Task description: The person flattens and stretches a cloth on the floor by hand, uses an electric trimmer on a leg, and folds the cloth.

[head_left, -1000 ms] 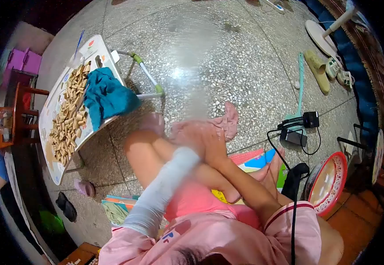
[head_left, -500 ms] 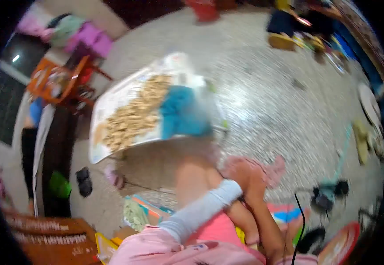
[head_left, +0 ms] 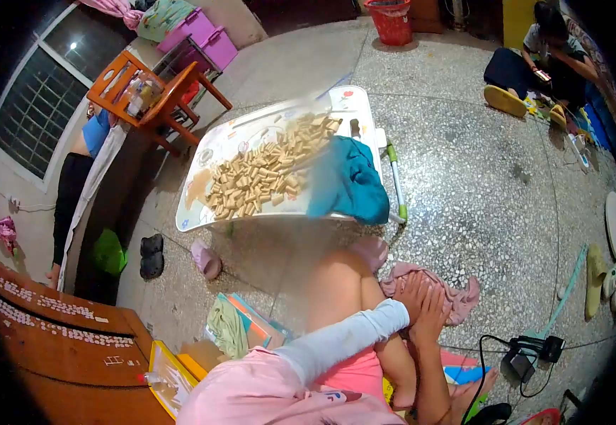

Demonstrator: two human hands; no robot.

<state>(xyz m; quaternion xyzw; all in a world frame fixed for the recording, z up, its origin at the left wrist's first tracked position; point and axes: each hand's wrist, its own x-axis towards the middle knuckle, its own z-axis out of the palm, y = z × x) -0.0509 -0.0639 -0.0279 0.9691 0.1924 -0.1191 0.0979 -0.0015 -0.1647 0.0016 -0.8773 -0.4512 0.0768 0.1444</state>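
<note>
Speckled stone floor [head_left: 488, 191] surrounds the seated person's left hand [head_left: 410, 293] and right hand [head_left: 431, 312], which lie side by side, fingers stretched out, on a crumpled pink cloth [head_left: 458, 301] that rests on the floor. From them, a low white table [head_left: 193, 202] heaped with tan pieces [head_left: 258, 173] stands toward ten o'clock, a teal cloth [head_left: 361, 184] on it at eleven; a red bucket [head_left: 391, 25] sits at twelve, black adapters [head_left: 520, 365] at four.

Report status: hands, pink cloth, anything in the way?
Left hand and right hand side by side at pink cloth, grip unclear. Cloth crumpled on floor. No blockage seen; black adapter lies apart, to the right.
</note>
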